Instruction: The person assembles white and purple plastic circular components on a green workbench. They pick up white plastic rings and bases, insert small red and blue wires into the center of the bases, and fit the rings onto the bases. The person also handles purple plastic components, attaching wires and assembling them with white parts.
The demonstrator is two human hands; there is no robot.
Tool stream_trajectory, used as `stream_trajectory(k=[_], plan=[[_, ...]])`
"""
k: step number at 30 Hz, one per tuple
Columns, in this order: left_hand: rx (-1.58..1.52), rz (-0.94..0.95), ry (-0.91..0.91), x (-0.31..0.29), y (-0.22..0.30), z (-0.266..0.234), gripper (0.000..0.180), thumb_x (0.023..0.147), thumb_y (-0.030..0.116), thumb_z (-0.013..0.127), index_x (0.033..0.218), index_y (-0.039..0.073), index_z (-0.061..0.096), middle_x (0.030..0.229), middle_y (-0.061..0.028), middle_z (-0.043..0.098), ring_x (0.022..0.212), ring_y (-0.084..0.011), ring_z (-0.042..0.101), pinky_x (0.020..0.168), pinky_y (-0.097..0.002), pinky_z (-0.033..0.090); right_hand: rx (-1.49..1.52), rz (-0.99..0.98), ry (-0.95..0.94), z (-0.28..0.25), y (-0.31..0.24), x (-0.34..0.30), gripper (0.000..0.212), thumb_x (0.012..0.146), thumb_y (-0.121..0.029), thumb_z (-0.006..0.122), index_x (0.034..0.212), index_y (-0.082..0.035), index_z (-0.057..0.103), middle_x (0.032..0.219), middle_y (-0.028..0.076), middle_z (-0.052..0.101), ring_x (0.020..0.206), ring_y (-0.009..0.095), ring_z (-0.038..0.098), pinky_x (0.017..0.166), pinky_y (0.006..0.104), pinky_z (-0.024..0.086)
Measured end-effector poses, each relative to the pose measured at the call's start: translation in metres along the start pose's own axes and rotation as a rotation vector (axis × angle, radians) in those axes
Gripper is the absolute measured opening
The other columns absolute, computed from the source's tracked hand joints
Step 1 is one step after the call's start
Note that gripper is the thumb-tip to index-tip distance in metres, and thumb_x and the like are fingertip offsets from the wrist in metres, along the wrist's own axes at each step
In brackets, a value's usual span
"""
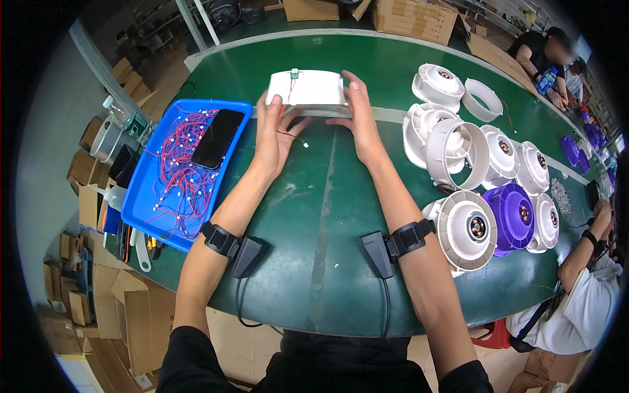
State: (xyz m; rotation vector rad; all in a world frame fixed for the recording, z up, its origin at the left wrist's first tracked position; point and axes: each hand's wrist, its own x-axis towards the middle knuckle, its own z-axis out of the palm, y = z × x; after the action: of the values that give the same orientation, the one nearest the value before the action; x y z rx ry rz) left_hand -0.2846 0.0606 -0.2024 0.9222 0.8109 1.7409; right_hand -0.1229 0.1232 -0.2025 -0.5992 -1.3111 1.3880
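A white plastic ring housing (314, 88) stands near the far middle of the green table, between my two hands. My left hand (270, 128) grips its left end, with the thumb on the near side. My right hand (360, 124) holds the right end, fingers curved round the edge. A small green connector board (294, 74) sits at the housing's top rim, with a thin wire running down from it. Below my left fingers hangs a thin wire with a small white plug (305, 145). The housing hides part of the fingers.
On the left, a blue tray (141, 216) holds red-and-blue wires and a black phone (217, 139). Several white fan housings (464, 229), one purple fan housing (510, 219) and a loose white ring (483, 100) stand on the right. A co-worker's arm (583, 252) reaches in at right.
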Motion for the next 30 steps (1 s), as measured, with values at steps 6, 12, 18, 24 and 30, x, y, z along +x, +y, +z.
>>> stream_trajectory(k=[6, 12, 18, 24, 30], plan=[[0.862, 0.513, -0.005, -0.002, 0.0, 0.01, 0.071, 0.09, 0.022, 0.071, 0.147, 0.005, 0.031, 0.142, -0.0187, 0.041, 0.135, -0.0347, 0.043, 0.107, -0.0492, 0.045, -0.203, -0.07, -0.162, -0.002, 0.004, 0.001, 0.089, 0.09, -0.05, 0.067, 0.154, -0.006, 0.025, 0.135, 0.024, 0.049, 0.124, 0.03, 0.05, 0.102, 0.0376, 0.043], [0.782, 0.474, 0.014, 0.0, 0.001, 0.002, 0.05, 0.096, 0.022, 0.064, 0.137, -0.001, 0.046, 0.138, -0.0185, 0.048, 0.124, -0.0318, 0.053, 0.101, -0.0435, 0.05, -0.025, 0.048, -0.051, -0.001, -0.004, -0.003, 0.099, 0.084, -0.047, 0.075, 0.154, -0.003, 0.021, 0.133, 0.028, 0.049, 0.121, 0.03, 0.054, 0.095, 0.0366, 0.049], [0.723, 0.428, 0.036, 0.005, -0.006, -0.003, 0.043, 0.101, 0.026, 0.057, 0.132, -0.002, 0.049, 0.131, -0.0169, 0.054, 0.118, -0.0276, 0.058, 0.094, -0.0372, 0.053, 0.035, 0.032, 0.027, -0.002, -0.007, -0.003, 0.099, 0.085, -0.05, 0.072, 0.155, -0.006, 0.017, 0.138, 0.027, 0.044, 0.12, 0.031, 0.054, 0.088, 0.0416, 0.055], [0.769, 0.488, 0.044, 0.004, -0.003, -0.006, 0.038, 0.098, 0.021, 0.061, 0.128, 0.0, 0.052, 0.127, -0.0147, 0.056, 0.116, -0.0248, 0.058, 0.091, -0.0372, 0.052, 0.086, 0.083, -0.023, -0.004, -0.001, 0.001, 0.092, 0.093, -0.057, 0.058, 0.156, -0.006, 0.013, 0.15, 0.024, 0.03, 0.131, 0.035, 0.047, 0.092, 0.0466, 0.054], [0.992, 0.653, 0.022, -0.006, 0.006, 0.009, 0.044, 0.092, 0.017, 0.065, 0.132, 0.003, 0.051, 0.131, -0.0142, 0.054, 0.122, -0.0268, 0.054, 0.098, -0.0398, 0.048, 0.273, 0.168, -0.012, -0.01, 0.003, 0.007, 0.075, 0.098, -0.058, 0.046, 0.146, -0.002, 0.035, 0.143, 0.02, 0.043, 0.125, 0.034, 0.054, 0.088, 0.0483, 0.057]])
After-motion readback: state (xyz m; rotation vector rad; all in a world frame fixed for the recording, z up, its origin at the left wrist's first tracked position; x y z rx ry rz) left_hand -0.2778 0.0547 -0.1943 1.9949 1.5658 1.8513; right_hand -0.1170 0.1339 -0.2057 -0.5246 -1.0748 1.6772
